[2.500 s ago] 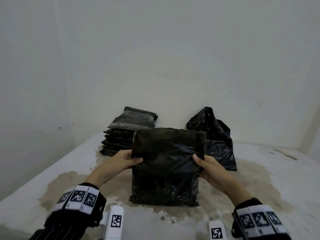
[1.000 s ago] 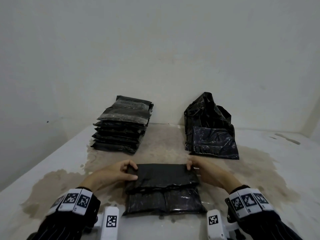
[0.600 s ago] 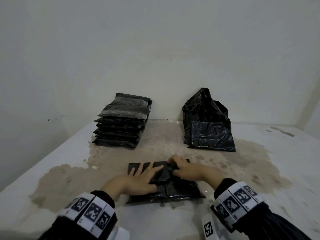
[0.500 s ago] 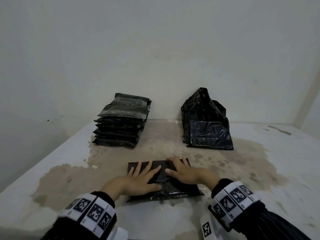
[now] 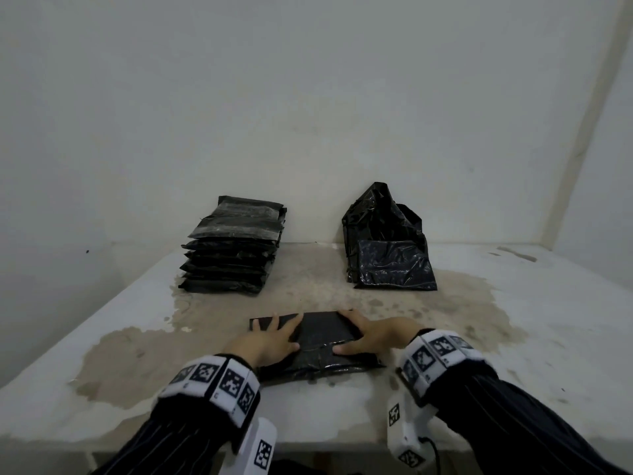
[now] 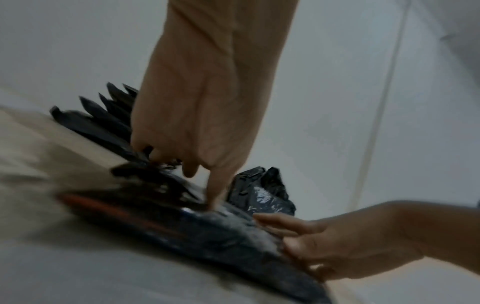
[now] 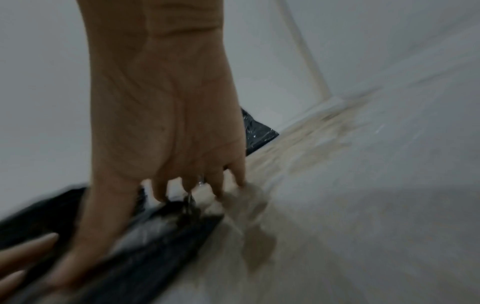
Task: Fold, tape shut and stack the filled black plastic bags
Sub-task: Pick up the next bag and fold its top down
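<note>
Pressing flat on the bag [image 5: 322, 341] with both hands, near the front edge of the table [image 5: 548, 337], on the stained patch. Lying flat, top flap folded down over the body.

Left hand [image 5: 263, 342]: fingers spread and mostly straight, palm down on the bag's left half, fingertips reaching the far left corner. Not gripping anything, just pressing. Left wrist view showing the thumb [image 6: 215, 191] tip planted on the plastic; rest blurred.

Right hand [image 5: 371, 337]: lying on the right side of the bag, fingers extended along the far right edge, thumb laid across the top toward the middle. Looking like flat contact rather than a pinch; right wrist view too blurred for confirming whether the fingertips [image 7: 218, 185] are curling under the edge.

Hands not touching each other, bare strip of bag showing between them.

Sitting at the back left against the wall: stack [image 5: 233, 252] of folded bags, top one showing a shiny strip across it. Sitting at the back right: loose pile [image 5: 387, 245] of crumpled bags, one flat bag leaning at its front. Both well apart from the hands.
</note>
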